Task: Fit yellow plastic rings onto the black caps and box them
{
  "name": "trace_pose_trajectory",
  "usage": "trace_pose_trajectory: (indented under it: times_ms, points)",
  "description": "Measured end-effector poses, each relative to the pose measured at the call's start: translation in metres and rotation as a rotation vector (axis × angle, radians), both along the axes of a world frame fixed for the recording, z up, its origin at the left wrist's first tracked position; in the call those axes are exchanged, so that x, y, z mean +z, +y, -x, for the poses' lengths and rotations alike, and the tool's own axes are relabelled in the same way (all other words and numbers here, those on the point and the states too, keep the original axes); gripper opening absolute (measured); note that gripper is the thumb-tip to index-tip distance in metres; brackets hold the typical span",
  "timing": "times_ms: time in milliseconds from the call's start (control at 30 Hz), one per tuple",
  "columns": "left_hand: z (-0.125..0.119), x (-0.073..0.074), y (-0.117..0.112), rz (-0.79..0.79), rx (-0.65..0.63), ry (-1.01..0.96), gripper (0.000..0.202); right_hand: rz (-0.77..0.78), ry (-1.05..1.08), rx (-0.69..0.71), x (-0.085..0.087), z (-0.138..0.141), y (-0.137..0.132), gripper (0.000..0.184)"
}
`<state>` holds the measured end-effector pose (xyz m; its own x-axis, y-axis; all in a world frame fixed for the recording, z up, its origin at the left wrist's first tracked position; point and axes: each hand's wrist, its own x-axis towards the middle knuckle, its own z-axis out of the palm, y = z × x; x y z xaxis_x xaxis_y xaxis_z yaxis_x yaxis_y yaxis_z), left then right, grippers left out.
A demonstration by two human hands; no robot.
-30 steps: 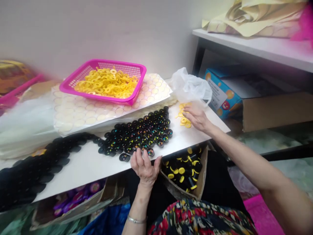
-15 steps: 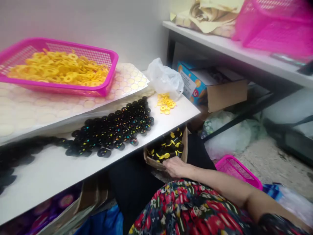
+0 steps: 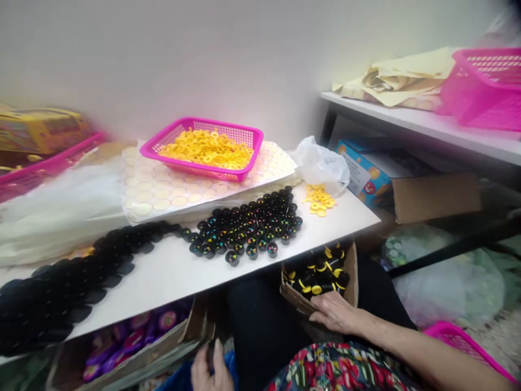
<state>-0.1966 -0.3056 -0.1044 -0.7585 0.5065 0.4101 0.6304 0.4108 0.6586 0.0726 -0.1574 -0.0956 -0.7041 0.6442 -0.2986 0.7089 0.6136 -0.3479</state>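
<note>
My right hand (image 3: 331, 312) has its fingers closed over the near edge of a small cardboard box (image 3: 299, 300) on my lap. Black round pieces with yellow ends (image 3: 321, 274) fill that box. Low in the picture, my left hand (image 3: 211, 372) is partly cut off by the frame; its thumb and fingers are apart, with a dark gap between them. On the white table (image 3: 171, 282) stand many small black cups (image 3: 244, 228) with coloured bits inside. A long heap of black pieces (image 3: 93, 266) trails off to the left.
A pink basket (image 3: 248, 174) of yellow ring-shaped pieces stands on circle-printed sheets (image 3: 163, 198). Loose yellow pieces (image 3: 319, 201) lie beside a clear plastic bag (image 3: 319, 160). Under the table sits a carton of purple items (image 3: 134, 339). A shelf (image 3: 391, 117) juts in at right.
My view has swung left and back, showing more of the table's left side. My left hand has come into view at the bottom. My right hand stays at the box edge.
</note>
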Motion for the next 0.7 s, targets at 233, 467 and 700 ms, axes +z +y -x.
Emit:
trace_pose_trajectory:
  times_ms: [233,467,700]
  points:
    - [0.009,0.029,0.117,-0.142,-0.28,0.531,0.081,-0.736,0.484,-0.302,0.031,0.075,0.05,0.085]
    - [-0.009,0.032,0.153,0.034,-0.369,0.573,0.069,-0.673,0.462,-0.461,0.036,0.109,0.104,0.115]
    - [-0.01,0.035,0.163,0.141,-0.364,0.546,0.054,-0.674,0.486,-0.356,0.027,0.116,0.106,0.105]
